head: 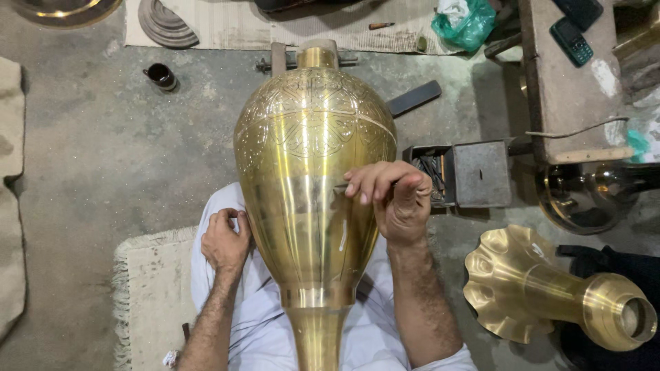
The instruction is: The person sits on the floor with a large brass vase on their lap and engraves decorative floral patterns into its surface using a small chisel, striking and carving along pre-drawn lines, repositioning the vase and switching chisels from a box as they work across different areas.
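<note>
Two hands are seen: the brass vase [313, 178] is steadied by the left hand [225, 242]; a thin tool is pinched by the right hand [393, 198], whose slip could scratch the polish.

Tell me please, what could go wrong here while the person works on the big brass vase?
1. The brass vase is round and polished and lies across the lap; the left hand steadies it only at one side, so it might roll.
2. The right hand presses a small tool, hard to make out, on the smooth part; a slip could scratch it.
3. The flared brass piece lies close on the floor and could be knocked.
</note>
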{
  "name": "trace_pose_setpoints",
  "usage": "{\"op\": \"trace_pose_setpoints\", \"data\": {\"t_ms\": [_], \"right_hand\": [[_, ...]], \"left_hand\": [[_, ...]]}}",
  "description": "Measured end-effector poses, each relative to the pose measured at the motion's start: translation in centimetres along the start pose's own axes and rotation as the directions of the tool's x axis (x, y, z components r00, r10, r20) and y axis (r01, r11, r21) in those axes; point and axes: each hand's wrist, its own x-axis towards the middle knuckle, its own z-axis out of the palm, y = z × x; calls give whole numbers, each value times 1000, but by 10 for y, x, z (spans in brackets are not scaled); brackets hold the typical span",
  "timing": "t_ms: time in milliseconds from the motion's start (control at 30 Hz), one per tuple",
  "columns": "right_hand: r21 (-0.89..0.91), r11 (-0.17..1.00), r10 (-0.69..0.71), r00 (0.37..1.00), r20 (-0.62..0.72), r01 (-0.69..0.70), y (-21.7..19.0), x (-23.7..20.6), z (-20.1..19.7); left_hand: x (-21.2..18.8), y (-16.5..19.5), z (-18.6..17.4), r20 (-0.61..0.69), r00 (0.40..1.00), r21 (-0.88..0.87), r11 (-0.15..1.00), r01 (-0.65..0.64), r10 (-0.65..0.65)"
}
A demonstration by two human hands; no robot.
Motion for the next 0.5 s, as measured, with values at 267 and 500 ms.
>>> {"op": "trace_pose_setpoints", "data": {"t_ms": [267, 500], "right_hand": [[155, 985, -34, 970, -240, 73, 9, 2, 7], [197, 980, 49, 930, -364, 25, 14, 11, 5]], "left_hand": [[-1, -4, 0, 0, 1000, -13, 1000, -25, 25], [-2, -4, 0, -7, 999, -10, 999, -38, 38]]}}
